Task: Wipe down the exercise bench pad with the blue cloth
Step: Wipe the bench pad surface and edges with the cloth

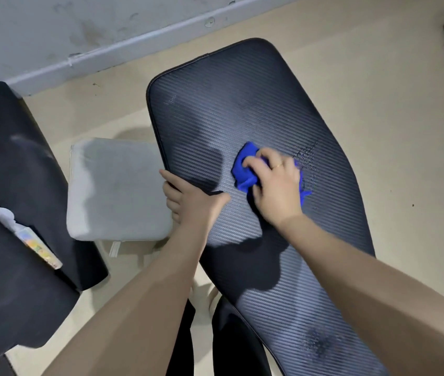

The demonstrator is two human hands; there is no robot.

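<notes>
Cloth (245,169), blue, was bunched under my right hand (275,183) mid-pad, fingers curled round it & pressing down so it'd scrub w/o slipping. Left hand (188,196) gripped the bench pad (231,109) at its left edge, thumb on top, fingers wrapped under, prob. to steady it vs. my wiping strokes.

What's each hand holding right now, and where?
Right hand grips the bunched blue cloth from above; left hand holds the bench pad at its left edge.
</notes>
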